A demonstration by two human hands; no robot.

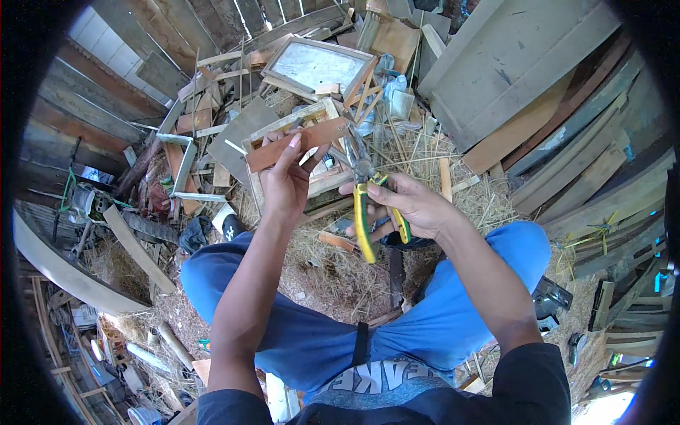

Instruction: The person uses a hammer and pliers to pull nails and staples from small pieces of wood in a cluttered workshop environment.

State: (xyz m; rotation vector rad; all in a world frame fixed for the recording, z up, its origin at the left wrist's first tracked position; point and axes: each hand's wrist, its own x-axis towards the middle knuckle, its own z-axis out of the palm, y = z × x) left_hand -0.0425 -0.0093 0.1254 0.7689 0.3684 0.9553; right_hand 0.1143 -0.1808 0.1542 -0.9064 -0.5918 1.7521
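Small wooden frame (pixel 322 152) lay on straw-covered ground (pixel 333 273) ahead of knees. L hand (pixel 285 185) held reddish wood strip (pixel 297 144) up, fingers wrapped round it, thumb on top. R hand (pixel 411 205) closed on yellow-green-handled pliers (pixel 366 205); nose met strip's R end, prob. on a nail, too small to tell.

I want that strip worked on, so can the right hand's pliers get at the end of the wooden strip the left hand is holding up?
Probably yes: the right hand holds the pliers with their nose right by the wooden strip's right end, which the left hand leaves bare.
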